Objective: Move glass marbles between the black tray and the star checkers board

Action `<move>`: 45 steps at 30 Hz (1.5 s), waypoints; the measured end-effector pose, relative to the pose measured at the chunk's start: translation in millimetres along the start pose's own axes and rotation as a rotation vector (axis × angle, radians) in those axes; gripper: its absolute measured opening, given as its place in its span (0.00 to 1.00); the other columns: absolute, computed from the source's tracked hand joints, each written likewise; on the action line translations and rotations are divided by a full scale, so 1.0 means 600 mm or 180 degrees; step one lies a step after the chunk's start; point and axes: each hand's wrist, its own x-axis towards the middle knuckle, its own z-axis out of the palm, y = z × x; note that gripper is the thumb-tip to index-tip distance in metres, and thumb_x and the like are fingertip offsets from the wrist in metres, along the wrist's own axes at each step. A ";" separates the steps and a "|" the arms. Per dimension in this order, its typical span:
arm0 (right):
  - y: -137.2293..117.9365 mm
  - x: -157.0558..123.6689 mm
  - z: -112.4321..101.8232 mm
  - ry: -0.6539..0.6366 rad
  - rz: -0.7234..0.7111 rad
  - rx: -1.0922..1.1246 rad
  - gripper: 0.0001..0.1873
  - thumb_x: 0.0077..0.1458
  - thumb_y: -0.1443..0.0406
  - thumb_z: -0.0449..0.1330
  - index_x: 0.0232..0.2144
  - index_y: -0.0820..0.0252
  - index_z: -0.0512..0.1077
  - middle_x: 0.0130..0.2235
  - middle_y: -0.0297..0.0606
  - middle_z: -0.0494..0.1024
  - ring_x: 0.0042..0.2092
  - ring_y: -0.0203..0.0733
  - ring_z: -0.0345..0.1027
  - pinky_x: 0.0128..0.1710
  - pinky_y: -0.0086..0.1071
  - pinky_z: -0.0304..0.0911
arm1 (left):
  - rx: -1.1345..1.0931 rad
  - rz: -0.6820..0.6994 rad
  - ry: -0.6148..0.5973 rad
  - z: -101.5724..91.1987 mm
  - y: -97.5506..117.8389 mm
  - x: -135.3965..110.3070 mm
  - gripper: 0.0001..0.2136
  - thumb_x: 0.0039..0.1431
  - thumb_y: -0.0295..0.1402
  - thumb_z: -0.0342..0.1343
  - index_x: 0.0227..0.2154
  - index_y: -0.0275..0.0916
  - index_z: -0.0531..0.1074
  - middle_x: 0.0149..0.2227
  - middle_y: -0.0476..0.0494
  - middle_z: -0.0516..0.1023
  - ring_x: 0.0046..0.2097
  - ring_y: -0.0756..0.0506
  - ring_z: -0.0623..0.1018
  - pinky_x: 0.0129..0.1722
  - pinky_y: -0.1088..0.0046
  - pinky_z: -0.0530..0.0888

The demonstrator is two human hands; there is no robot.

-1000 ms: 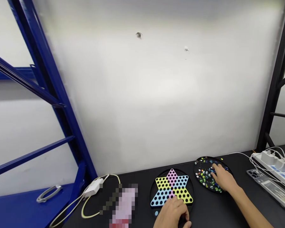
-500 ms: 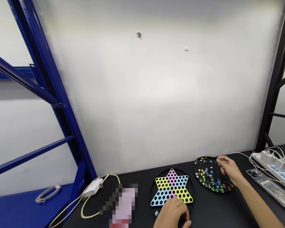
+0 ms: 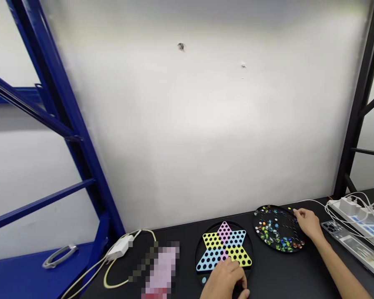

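A Chinese checkers board [image 3: 240, 238], a six-pointed star in pink, yellow and blue with black holes, lies in a round black base. My left hand [image 3: 226, 278] rests palm down over the star's near point, fingers loosely bent and thumb apart, with nothing seen in it. To the right is a round black tray [image 3: 282, 227] with many coloured glass marbles [image 3: 272, 226]. My right hand [image 3: 308, 224] is at the tray's far right edge, fingertips pinched together; anything between them is too small to make out. Just left of them shows a small yellow-green spot [image 3: 289, 208].
A clear-fronted grey case [image 3: 353, 245] and a white power strip [image 3: 358, 214] with cables lie at the right. On the left are a white adapter [image 3: 121, 246] with a cable and a blurred pink item [image 3: 162, 265]. Behind the black table [image 3: 187, 232] stands a white wall [image 3: 205, 137].
My right hand has moved slightly right, from over the marbles to the tray's edge, uncovering the yellow-green spot. My left hand stays on the board.
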 end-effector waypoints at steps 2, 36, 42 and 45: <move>0.001 -0.002 -0.006 0.0201 -0.0169 -0.1266 0.13 0.53 0.53 0.61 0.25 0.55 0.72 0.19 0.34 0.67 0.24 0.45 0.67 0.25 0.34 0.57 | -0.0002 0.0013 0.0026 0.000 0.000 -0.001 0.05 0.55 0.32 0.63 0.30 0.44 0.71 0.34 0.53 0.73 0.36 0.48 0.69 0.46 0.71 0.65; -0.027 -0.001 0.057 -0.0165 -0.0701 -0.2539 0.14 0.60 0.56 0.53 0.37 0.55 0.75 0.32 0.42 0.78 0.34 0.49 0.73 0.34 0.37 0.63 | 0.0589 0.0403 0.0096 0.082 -0.081 0.032 0.13 0.64 0.41 0.61 0.26 0.42 0.72 0.28 0.54 0.71 0.32 0.50 0.68 0.34 0.75 0.61; -0.061 -0.005 0.027 -0.0334 0.0000 0.1023 0.16 0.54 0.50 0.49 0.28 0.55 0.64 0.21 0.27 0.60 0.17 0.31 0.45 0.16 0.28 0.47 | 0.0458 0.0379 0.0244 0.060 -0.055 0.017 0.10 0.57 0.40 0.65 0.27 0.43 0.72 0.30 0.52 0.73 0.33 0.48 0.69 0.38 0.74 0.64; -0.066 -0.015 0.020 -0.0633 0.0331 0.1514 0.11 0.50 0.55 0.54 0.27 0.56 0.64 0.21 0.26 0.62 0.15 0.26 0.42 0.14 0.24 0.41 | 0.0311 0.0363 0.0238 0.040 -0.036 0.009 0.07 0.56 0.36 0.65 0.30 0.44 0.71 0.32 0.52 0.74 0.35 0.48 0.71 0.42 0.72 0.65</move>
